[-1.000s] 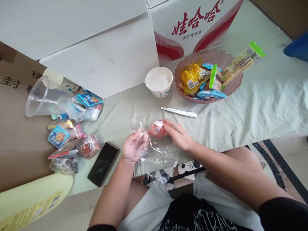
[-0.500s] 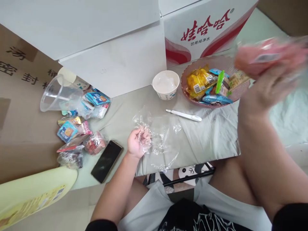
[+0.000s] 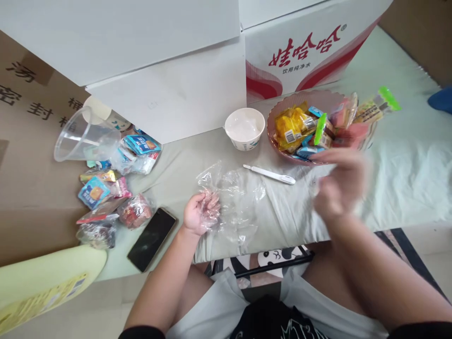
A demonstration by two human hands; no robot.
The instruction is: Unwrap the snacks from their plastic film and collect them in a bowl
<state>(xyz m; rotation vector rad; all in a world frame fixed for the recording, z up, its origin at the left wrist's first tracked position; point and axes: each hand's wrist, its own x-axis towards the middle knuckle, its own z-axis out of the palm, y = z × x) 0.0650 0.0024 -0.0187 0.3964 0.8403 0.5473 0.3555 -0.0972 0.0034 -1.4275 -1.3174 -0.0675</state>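
Observation:
My left hand [image 3: 201, 212] rests on the cloth with its fingers curled in a clear plastic bag [image 3: 238, 207], whose film covers the fingertips. Blurred by motion, my right hand [image 3: 342, 181] is in front of the pink glass bowl [image 3: 277, 146]; its thumb and fingers are apart and nothing shows in them. Inside the bowl are yellow snack packs [image 3: 291, 122], a pink package [image 3: 353, 134] and green-ended wrapped bars [image 3: 376, 106]. A white cutter-like tool [image 3: 269, 174] lies between my hands, below a white paper bowl [image 3: 245, 129].
Large white cartons [image 3: 176, 94] stand along the back. On the left are a clear plastic cup [image 3: 84, 136], several wrapped snacks [image 3: 95, 190], a black phone [image 3: 152, 239] and a pale yellow container [image 3: 52, 282]. A blue object [image 3: 441, 99] shows at the far right edge.
My right hand has come down and left from the upper right. The pink package it held is now in the glass bowl, along with a green-ended bar over the rim. My left hand stays at the bag.

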